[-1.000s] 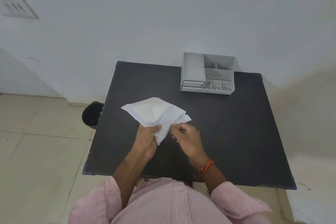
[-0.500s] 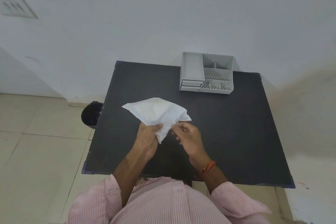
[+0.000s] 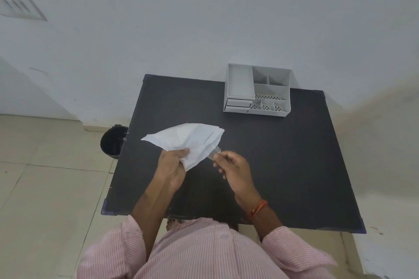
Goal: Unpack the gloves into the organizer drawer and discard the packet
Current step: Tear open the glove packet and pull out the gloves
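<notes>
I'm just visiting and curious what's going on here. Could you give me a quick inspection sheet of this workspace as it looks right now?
Surface: black table, bare apart from the organizer at its far edge.
Job's things: white packet held above the table; a bit of clear material shows at its open end; grey organizer, its drawers on the left front closed.
Clutter: nothing seen.
Hands: left hand grips the packet's lower corner; right hand has its fingers pinching the clear material.
Cables: nothing seen.
Surroundings: black bin on the tiled floor left of the table; white wall behind with a vent.
</notes>
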